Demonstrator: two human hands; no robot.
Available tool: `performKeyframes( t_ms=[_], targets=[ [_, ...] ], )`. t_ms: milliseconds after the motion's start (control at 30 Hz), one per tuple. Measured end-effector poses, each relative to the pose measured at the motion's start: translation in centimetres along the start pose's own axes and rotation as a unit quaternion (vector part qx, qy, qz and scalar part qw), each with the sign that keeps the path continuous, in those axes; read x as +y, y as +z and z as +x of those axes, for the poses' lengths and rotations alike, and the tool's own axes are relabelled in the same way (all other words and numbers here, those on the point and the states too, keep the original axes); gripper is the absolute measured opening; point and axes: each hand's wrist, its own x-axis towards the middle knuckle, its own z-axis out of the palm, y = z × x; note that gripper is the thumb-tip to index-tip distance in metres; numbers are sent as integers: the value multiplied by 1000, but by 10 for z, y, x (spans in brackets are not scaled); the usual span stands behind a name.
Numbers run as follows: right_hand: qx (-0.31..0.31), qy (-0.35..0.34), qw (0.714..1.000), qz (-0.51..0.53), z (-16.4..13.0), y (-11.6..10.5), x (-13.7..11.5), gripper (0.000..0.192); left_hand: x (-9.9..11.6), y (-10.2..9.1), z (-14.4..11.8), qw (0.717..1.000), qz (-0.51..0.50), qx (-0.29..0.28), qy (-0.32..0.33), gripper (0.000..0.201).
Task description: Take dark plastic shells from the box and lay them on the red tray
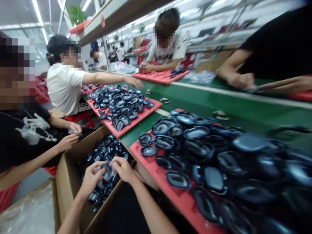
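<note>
Both my hands meet over a cardboard box point(63, 182) filled with small dark glossy plastic parts point(97, 151). My left hand point(92, 177) is closed on a clear plastic piece point(107, 170), perhaps a bag or film; whether a part sits inside it I cannot make out. The fingertips of my right hand point(123, 169) pinch the same clear plastic from the other side. To the right, a red tray point(170, 195) carries a heap of dark oval plastic shells point(179, 179), some blurred.
Beyond the box, a second red tray point(119, 131) is piled with similar shells. A green conveyor belt point(195, 100) runs behind, bearing a few small parts. Co-workers sit at left and across; one person's arm point(107, 78) reaches over the far tray. Clear plastic point(31, 211) fills a carton at lower left.
</note>
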Motion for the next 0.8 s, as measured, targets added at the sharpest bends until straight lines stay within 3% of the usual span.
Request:
performKeyframes(
  t_ms=[100, 167, 233, 300, 400, 500, 700, 800],
  targets=[
    [-31, 64, 996, 46, 5, -4, 6, 39, -12, 5, 0, 999, -45, -5, -14, 59],
    [-27, 86, 996, -6, 8, -5, 10, 37, -22, 13, 1, 997, -57, 46, -31, 68],
    [40, 55, 994, -87, 10, -2, 12, 32, -31, 22, 1, 988, -48, 138, -55, 77],
    [98, -20, 983, -156, 9, 3, 11, 25, -36, 27, 0, 975, -36, 214, -54, 81],
    [62, -100, 972, -205, 1, 11, 7, 12, -36, 29, -2, 974, -30, 225, -17, 79],
    [52, -97, 968, -227, -5, 13, 7, 14, -33, 25, -3, 979, -34, 201, -14, 75],
    [291, -59, 920, -257, 2, -4, 18, 40, -32, 11, -4, 978, -99, 182, 11, 56],
    [365, -71, 891, -260, 4, -13, 26, 51, -31, -4, -2, 969, -179, 169, 6, 51]
  ],
)
